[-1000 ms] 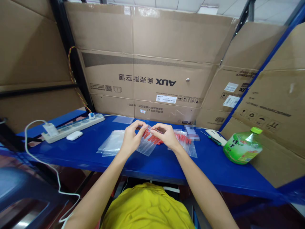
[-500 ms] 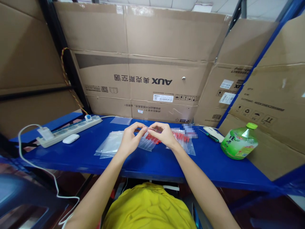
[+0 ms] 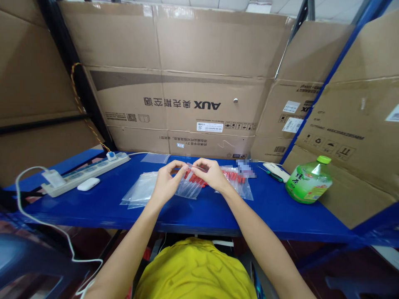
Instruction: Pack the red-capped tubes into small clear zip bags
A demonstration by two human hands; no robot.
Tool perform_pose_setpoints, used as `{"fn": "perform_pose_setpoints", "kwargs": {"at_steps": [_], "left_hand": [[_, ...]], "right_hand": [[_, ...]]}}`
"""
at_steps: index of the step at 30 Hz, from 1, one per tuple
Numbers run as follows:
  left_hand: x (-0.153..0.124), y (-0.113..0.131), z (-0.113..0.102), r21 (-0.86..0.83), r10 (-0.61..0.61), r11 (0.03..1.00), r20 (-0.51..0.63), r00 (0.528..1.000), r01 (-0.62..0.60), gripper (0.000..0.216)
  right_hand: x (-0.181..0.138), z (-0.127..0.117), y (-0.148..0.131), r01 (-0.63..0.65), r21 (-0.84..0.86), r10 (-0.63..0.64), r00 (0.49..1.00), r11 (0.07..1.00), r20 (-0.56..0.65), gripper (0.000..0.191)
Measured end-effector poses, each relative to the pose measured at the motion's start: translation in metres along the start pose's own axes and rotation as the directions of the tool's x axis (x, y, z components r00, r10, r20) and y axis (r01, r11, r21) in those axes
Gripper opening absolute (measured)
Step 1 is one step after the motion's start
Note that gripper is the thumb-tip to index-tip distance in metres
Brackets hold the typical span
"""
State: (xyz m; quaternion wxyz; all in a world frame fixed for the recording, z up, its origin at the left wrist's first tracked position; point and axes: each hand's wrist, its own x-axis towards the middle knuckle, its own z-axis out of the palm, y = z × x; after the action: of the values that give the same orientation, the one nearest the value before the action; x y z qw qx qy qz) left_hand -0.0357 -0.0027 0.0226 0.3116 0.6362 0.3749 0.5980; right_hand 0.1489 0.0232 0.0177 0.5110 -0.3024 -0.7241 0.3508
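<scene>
Both hands hold one small clear plastic bag [image 3: 189,189] with red pieces inside, just above the blue shelf top [image 3: 218,211]. My left hand [image 3: 166,181] pinches the bag's upper left edge. My right hand [image 3: 211,174] pinches its upper right edge, fingers closed. A pile of loose red pieces [image 3: 236,177] lies on another clear bag right of my right hand. A stack of empty clear bags [image 3: 140,190] lies left of my left hand.
A white power strip [image 3: 84,173] with a plugged charger and a white earbud case [image 3: 88,184] sit at the left. A green drink bottle [image 3: 308,180] and a white device [image 3: 276,170] lie at the right. Cardboard boxes [image 3: 193,83] wall the back and right.
The camera view has drifted slightly, shifting everything left and up. The bag hangs a little lower between the hands; both hands keep their pinch on its top edge.
</scene>
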Motion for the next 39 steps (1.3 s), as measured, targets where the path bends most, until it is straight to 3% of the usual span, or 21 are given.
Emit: {"fn": "perform_pose_setpoints", "kwargs": {"at_steps": [12, 21, 28, 35, 39], "left_hand": [[-0.0018, 0.0050, 0.0007, 0.116, 0.101, 0.988, 0.000, 0.995, -0.100, 0.018], [-0.0025, 0.0028, -0.0025, 0.287, 0.187, 0.934, 0.117, 0.975, -0.213, 0.023], [-0.0015, 0.0021, -0.0033, 0.266, 0.178, 0.946, 0.050, 0.983, -0.185, 0.025], [0.0000, 0.0033, -0.0077, 0.206, 0.144, 0.964, 0.132, 0.981, -0.169, 0.020], [0.0015, 0.0028, -0.0091, 0.219, 0.166, 0.957, 0.119, 0.979, -0.189, 0.020]], "right_hand": [[-0.0007, 0.0043, -0.0015, 0.020, -0.009, -0.020, 0.999, 1.000, -0.038, 0.017], [-0.0009, 0.0028, -0.0049, 0.074, -0.075, -0.077, 0.997, 0.994, -0.028, 0.018], [-0.0011, 0.0021, -0.0055, 0.083, -0.075, -0.087, 0.995, 0.994, -0.055, 0.022], [-0.0015, 0.0008, -0.0061, 0.114, -0.117, -0.119, 0.992, 0.987, -0.036, 0.018], [-0.0015, 0.0012, -0.0057, 0.105, -0.080, -0.108, 0.994, 0.991, -0.031, 0.017]]}}
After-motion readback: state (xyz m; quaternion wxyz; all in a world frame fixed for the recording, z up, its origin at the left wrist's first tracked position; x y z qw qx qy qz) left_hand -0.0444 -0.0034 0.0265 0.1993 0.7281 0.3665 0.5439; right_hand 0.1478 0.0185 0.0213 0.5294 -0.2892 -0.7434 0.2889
